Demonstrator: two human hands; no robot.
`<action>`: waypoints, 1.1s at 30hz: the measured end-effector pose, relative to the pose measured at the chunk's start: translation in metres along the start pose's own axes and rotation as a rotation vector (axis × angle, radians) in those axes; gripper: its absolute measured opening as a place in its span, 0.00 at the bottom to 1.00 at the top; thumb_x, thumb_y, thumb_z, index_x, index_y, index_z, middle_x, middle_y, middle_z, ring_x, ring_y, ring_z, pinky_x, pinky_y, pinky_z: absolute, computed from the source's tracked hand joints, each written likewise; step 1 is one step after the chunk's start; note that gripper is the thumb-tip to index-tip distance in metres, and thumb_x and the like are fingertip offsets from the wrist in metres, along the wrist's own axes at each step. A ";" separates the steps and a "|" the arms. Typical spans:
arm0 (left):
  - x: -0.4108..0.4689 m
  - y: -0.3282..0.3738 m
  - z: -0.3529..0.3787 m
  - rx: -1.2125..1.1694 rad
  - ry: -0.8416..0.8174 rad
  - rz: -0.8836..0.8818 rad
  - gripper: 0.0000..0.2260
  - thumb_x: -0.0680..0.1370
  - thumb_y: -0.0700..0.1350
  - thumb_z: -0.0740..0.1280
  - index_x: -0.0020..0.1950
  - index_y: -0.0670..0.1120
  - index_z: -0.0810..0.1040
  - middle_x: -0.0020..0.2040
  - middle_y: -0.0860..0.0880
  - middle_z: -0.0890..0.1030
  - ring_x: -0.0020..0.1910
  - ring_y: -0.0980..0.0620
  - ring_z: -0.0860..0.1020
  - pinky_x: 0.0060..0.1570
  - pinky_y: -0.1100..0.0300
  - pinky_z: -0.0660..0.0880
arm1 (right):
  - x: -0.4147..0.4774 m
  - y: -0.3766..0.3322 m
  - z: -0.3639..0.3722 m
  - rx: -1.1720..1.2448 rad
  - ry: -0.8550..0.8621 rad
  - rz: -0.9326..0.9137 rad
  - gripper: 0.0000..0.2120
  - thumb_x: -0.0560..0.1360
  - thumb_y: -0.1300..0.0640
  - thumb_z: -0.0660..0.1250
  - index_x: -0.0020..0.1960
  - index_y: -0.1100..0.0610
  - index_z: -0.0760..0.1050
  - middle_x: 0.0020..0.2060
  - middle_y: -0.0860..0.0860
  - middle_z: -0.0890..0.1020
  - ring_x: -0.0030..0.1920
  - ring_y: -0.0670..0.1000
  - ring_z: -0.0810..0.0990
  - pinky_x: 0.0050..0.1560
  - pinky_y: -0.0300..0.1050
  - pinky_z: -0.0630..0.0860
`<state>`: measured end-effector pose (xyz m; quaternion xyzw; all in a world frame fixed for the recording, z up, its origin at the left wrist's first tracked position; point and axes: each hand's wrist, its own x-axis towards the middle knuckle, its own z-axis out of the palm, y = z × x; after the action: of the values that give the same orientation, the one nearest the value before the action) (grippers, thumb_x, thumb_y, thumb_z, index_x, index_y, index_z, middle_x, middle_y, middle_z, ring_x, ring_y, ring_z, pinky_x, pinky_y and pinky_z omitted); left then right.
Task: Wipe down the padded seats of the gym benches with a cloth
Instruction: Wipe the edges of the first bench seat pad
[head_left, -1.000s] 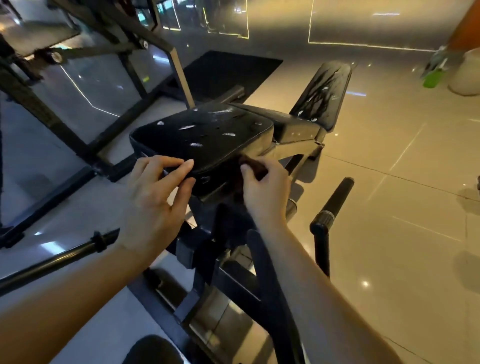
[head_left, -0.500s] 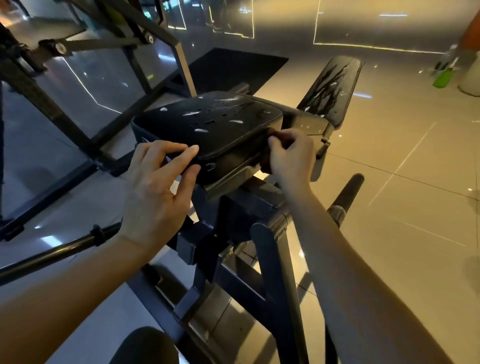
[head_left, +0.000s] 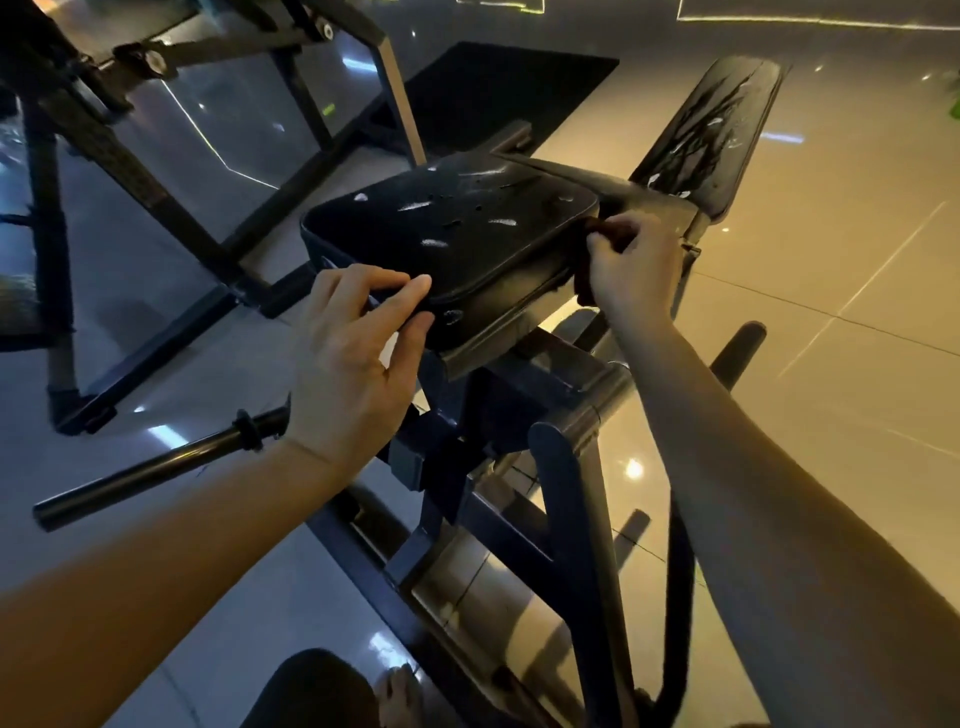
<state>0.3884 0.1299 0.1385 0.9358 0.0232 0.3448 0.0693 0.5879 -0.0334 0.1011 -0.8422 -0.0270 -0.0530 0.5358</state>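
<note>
A black padded seat (head_left: 457, 228) with worn, torn spots sits on a dark metal frame in the middle of the view. My left hand (head_left: 353, 358) rests against the seat's near left corner, fingertips touching its edge. At the seat's right side my right hand (head_left: 631, 270) grips a dark cloth (head_left: 602, 226) and presses it against the pad's edge; most of the cloth is hidden under my fingers. A cracked black back pad (head_left: 711, 135) rises behind the seat at the upper right.
The bench's dark steel frame (head_left: 550, 493) stands below the seat. A black bar (head_left: 156, 470) sticks out to the left, another handle (head_left: 737, 353) to the right. A large black rack (head_left: 156, 171) fills the left. A dark floor mat (head_left: 483, 78) lies behind. Glossy tiles (head_left: 831, 312) spread right.
My right hand has slid with the cloth from the seat's front edge along its right side toward the back. My left hand stays at the front corner.
</note>
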 end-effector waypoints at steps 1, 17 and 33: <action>0.001 0.000 0.000 -0.003 -0.005 0.004 0.13 0.83 0.43 0.67 0.65 0.39 0.81 0.57 0.41 0.79 0.53 0.44 0.74 0.50 0.52 0.73 | 0.000 -0.001 0.001 -0.002 0.001 0.004 0.11 0.79 0.53 0.70 0.60 0.52 0.81 0.55 0.47 0.80 0.56 0.45 0.76 0.62 0.51 0.77; 0.014 0.021 -0.020 0.099 -0.184 -0.116 0.14 0.83 0.44 0.66 0.66 0.40 0.81 0.57 0.42 0.79 0.52 0.46 0.74 0.50 0.55 0.73 | -0.028 -0.008 -0.003 0.130 -0.093 0.068 0.09 0.79 0.53 0.70 0.58 0.53 0.81 0.51 0.46 0.81 0.53 0.42 0.76 0.59 0.38 0.75; 0.012 0.024 -0.020 0.110 -0.197 -0.131 0.13 0.82 0.41 0.68 0.66 0.39 0.80 0.58 0.42 0.78 0.55 0.48 0.74 0.55 0.69 0.66 | -0.060 -0.015 -0.007 0.140 -0.218 0.018 0.06 0.79 0.54 0.70 0.55 0.53 0.80 0.48 0.43 0.78 0.49 0.35 0.73 0.58 0.29 0.67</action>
<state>0.3841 0.1093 0.1647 0.9640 0.0962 0.2443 0.0423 0.5263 -0.0326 0.1101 -0.8036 -0.0810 0.0457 0.5878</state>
